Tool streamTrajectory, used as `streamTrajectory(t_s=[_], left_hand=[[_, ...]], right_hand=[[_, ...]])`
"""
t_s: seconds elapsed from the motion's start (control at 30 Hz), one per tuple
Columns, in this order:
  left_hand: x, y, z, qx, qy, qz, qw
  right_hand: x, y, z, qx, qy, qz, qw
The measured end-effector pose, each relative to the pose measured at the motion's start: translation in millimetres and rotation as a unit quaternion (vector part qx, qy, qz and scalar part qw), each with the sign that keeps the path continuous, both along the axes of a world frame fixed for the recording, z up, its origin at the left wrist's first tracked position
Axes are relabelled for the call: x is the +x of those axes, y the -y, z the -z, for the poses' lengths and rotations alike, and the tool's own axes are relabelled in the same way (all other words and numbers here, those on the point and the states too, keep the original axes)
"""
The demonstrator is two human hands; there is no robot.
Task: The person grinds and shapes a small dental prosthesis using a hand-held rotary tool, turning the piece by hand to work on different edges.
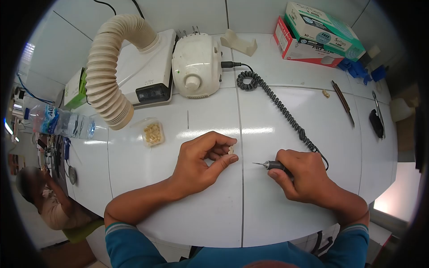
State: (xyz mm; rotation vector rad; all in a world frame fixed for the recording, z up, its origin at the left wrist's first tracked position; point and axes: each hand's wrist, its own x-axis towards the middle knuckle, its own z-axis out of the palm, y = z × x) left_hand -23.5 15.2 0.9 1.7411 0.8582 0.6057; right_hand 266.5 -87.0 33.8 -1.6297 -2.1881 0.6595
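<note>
Between the thumb and fingertips of my left hand (196, 165) is a small whitish tooth-shaped piece (231, 150), partly covered by the fingers. My right hand (308, 176) is wrapped round a dark rotary handpiece (276, 165). Its thin metal bur (258, 163) points left towards the piece, with a gap between them. A coiled black cord (286, 114) runs from the handpiece area up to the cream control unit (193, 67). Beyond my left hand stands a small clear tub (161, 139) of yellowish tooth-like pieces.
A ribbed suction hose (100, 76) arches over the table at left, beside a water bottle (62, 123). At right lie a brown pointed tool (342, 102) and a small yellowish piece (325, 94). Mask boxes (321, 33) stand behind. Another person (53, 203) sits far left.
</note>
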Motion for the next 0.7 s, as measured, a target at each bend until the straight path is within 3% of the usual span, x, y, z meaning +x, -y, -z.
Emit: streamTrajectory(t_s=[0.33,0.53,0.7], left_hand=[[1.8,-4.3,-3.3,0.101,-0.022,0.037,0.994],[1.6,1.8,-4.4,0.023,-0.016,-0.003,1.0],[2.0,1.3,-4.7,0.048,-0.026,0.013,0.998]], right_hand=[[5.2,-6.7,1.9,-0.024,-0.029,0.003,0.999],[2.8,-1.7,2.5,-0.017,-0.03,0.002,0.999],[2.0,-2.4,1.4,-0.01,-0.028,-0.002,1.0]])
